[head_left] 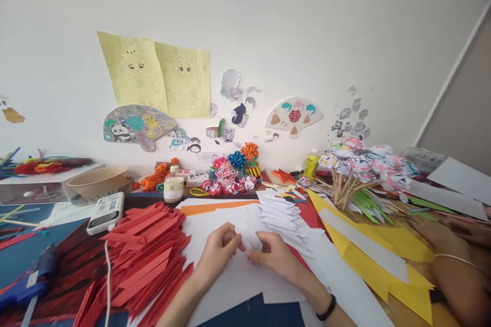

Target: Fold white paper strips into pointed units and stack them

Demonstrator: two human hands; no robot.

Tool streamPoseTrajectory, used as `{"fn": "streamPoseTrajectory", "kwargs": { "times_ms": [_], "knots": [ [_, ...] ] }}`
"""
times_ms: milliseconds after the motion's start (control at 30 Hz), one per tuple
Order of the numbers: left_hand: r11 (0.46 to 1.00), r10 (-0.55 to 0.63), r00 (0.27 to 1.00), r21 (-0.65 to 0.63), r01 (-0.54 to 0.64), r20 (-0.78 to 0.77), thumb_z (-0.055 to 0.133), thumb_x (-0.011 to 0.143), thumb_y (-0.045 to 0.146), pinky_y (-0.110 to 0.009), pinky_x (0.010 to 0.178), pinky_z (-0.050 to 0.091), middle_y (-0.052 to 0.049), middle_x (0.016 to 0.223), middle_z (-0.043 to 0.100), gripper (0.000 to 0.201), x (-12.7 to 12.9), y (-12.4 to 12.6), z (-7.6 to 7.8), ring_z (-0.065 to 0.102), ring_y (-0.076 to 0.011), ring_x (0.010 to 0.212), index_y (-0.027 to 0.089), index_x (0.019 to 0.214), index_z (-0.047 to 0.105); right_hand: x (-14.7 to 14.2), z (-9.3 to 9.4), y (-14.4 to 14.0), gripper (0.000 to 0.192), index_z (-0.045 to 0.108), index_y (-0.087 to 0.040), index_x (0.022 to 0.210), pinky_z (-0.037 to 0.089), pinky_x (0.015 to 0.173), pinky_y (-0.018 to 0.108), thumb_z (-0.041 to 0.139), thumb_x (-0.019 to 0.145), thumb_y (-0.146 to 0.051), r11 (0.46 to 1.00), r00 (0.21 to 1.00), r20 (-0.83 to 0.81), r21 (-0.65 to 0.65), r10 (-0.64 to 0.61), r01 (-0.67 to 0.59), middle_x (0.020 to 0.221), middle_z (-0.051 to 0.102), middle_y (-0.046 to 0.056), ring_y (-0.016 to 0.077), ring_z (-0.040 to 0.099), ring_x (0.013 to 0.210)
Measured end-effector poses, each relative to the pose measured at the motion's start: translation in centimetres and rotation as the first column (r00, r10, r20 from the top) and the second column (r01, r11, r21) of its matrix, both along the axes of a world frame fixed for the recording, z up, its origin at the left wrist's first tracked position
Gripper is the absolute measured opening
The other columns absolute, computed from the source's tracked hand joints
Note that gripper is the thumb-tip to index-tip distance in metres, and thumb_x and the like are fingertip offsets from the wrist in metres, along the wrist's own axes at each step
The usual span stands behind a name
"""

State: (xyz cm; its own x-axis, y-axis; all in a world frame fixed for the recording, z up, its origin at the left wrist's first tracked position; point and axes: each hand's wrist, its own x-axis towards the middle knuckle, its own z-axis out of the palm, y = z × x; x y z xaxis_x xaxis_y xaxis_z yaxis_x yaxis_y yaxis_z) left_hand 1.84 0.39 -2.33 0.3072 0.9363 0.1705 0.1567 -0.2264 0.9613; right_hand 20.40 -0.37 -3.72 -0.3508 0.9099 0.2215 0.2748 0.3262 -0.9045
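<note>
My left hand and my right hand face each other above white paper sheets. Between their fingertips is a small piece of white paper, hard to tell from the sheets behind it. The left fingers are curled in a pinch; the right thumb and forefinger close on the piece from the other side. A large heap of folded red paper strips lies left of my left hand. Beyond my right hand is a pile of folded white paper pieces.
A blue glue gun and a white device with a cable lie left. A milky bottle and paper flowers stand behind. Yellow paper and a bunch of stick flowers are right, near another person's arm.
</note>
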Motion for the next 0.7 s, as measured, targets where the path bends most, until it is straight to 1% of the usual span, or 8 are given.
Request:
{"fn": "streamPoseTrajectory", "kwargs": {
  "times_ms": [100, 167, 267, 367, 433, 467, 600, 700],
  "knots": [
    [0.997, -0.065, 0.998, -0.048, 0.064, -0.007, 0.053, 0.08, 0.043, -0.023, 0.055, 0.039, -0.004, 0.068, 0.067, 0.027, -0.4, -0.1, 0.3, 0.048, -0.0111, 0.053, 0.017, 0.079, 0.052, 0.3, 0.4, 0.1, 0.035, 0.058, -0.015, 0.068, 0.038, 0.05, 0.022, 0.065, 0.077, -0.048, 1.0, 0.999, -0.034, -0.016, 0.009, -0.01, 0.058, 0.056, -0.001, 0.0142, 0.055, 0.056],
    [0.998, -0.062, 0.992, -0.016, 0.061, -0.111, 0.057, 0.077, 0.041, -0.023, 0.056, 0.039, -0.002, 0.069, 0.065, 0.026, -0.8, -0.2, 0.5, 0.05, -0.0124, 0.057, 0.016, 0.085, 0.057, 0.4, 0.5, 0.3, 0.033, 0.061, -0.015, 0.07, 0.04, 0.051, 0.023, 0.065, 0.077, -0.047, 0.999, 0.999, -0.05, -0.039, 0.002, -0.004, 0.058, 0.058, 0.0, 0.0139, 0.054, 0.053],
    [0.992, 0.042, 0.958, 0.125, -0.007, -0.284, 0.063, 0.073, 0.041, -0.023, 0.059, 0.038, 0.0, 0.073, 0.062, 0.033, -1.4, -0.3, 1.0, 0.051, -0.0141, 0.065, 0.018, 0.096, 0.062, 0.7, 0.5, 0.3, 0.032, 0.063, -0.014, 0.066, 0.04, 0.048, 0.024, 0.067, 0.074, -0.044, 0.999, 1.0, -0.002, -0.042, -0.023, 0.023, 0.056, 0.057, 0.0, 0.013, 0.052, 0.049],
    [0.975, 0.111, 0.938, 0.217, -0.039, -0.329, 0.057, 0.077, 0.042, -0.023, 0.062, 0.038, 0.0, 0.073, 0.063, 0.025, -1.6, -0.2, 1.3, 0.051, -0.0146, 0.068, 0.019, 0.082, 0.066, 0.9, 0.5, 0.2, 0.025, 0.068, -0.015, 0.079, 0.041, 0.052, 0.024, 0.068, 0.074, -0.04, 0.998, 0.997, 0.05, 0.013, -0.055, 0.054, 0.061, 0.06, 0.0, 0.0141, 0.054, 0.054],
    [0.974, 0.144, 0.926, 0.216, -0.071, -0.349, 0.055, 0.078, 0.04, -0.024, 0.061, 0.038, 0.0, 0.067, 0.063, 0.027, -1.7, 0.0, 1.2, 0.051, -0.0144, 0.065, 0.017, 0.068, 0.064, 1.1, 0.3, 0.3, 0.026, 0.068, -0.017, 0.091, 0.043, 0.057, 0.025, 0.069, 0.072, -0.035, 0.993, 0.993, 0.059, 0.069, -0.099, 0.095, 0.068, 0.063, 0.001, 0.0157, 0.056, 0.062],
    [0.976, 0.154, 0.921, 0.198, -0.086, -0.359, 0.056, 0.077, 0.04, -0.023, 0.061, 0.037, 0.0, 0.065, 0.063, 0.027, -1.8, 0.1, 1.0, 0.051, -0.0142, 0.063, 0.017, 0.065, 0.064, 1.2, 0.3, 0.4, 0.026, 0.068, -0.017, 0.092, 0.044, 0.059, 0.026, 0.07, 0.072, -0.033, 0.989, 0.991, 0.063, 0.092, -0.121, 0.115, 0.071, 0.064, 0.001, 0.0164, 0.056, 0.065],
    [0.991, 0.114, 0.905, 0.105, -0.077, -0.41, 0.057, 0.074, 0.038, -0.023, 0.055, 0.036, 0.0, 0.063, 0.065, 0.025, -2.1, 0.6, -0.1, 0.051, -0.0136, 0.059, 0.016, 0.066, 0.065, 1.3, -0.2, 0.6, 0.011, 0.07, -0.016, 0.081, 0.045, 0.061, 0.027, 0.066, 0.072, -0.021, 0.985, 0.986, 0.088, 0.111, -0.145, 0.135, 0.069, 0.065, 0.003, 0.0164, 0.058, 0.064],
    [0.992, 0.094, 0.884, 0.122, -0.042, -0.459, 0.058, 0.073, 0.037, -0.022, 0.055, 0.034, 0.0, 0.067, 0.067, 0.022, -2.3, 0.7, -0.5, 0.051, -0.0131, 0.059, 0.017, 0.069, 0.067, 1.1, -0.3, 0.4, 0.013, 0.071, -0.017, 0.081, 0.045, 0.058, 0.026, 0.063, 0.07, -0.015, 0.984, 0.983, 0.098, 0.101, -0.153, 0.144, 0.066, 0.064, 0.002, 0.016, 0.058, 0.061]
  ]
}}
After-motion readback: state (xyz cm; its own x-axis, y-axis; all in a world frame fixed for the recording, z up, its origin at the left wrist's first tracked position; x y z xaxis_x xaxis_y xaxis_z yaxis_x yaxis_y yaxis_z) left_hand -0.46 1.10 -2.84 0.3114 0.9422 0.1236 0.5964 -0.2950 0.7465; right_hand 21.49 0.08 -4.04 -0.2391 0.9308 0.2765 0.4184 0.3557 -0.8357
